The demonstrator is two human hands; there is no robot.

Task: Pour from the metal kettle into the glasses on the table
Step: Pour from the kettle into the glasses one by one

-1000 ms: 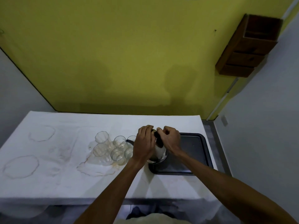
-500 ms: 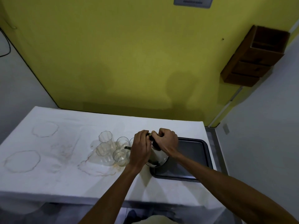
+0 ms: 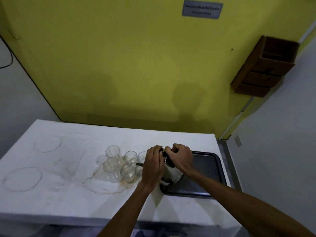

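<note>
The metal kettle (image 3: pixel 171 176) is tilted to the left over the near-left corner of the dark tray (image 3: pixel 206 168). Its spout (image 3: pixel 138 164) points at a cluster of several clear glasses (image 3: pixel 127 171) on the white table (image 3: pixel 68 185). My right hand (image 3: pixel 180 155) is closed on the kettle's black handle. My left hand (image 3: pixel 153 165) lies flat over the kettle's top and left side and hides most of its body. No stream of liquid is visible.
A puddle and ring stains (image 3: pixel 100 185) spread on the cloth under and left of the glasses. A yellow wall rises behind the table, with a wooden wall box (image 3: pixel 263 65) at upper right. The table's right edge lies just beyond the tray.
The kettle's spout has come lower toward the glasses. Both hands keep their hold. The camera has tipped upward, so the table sits lower in view.
</note>
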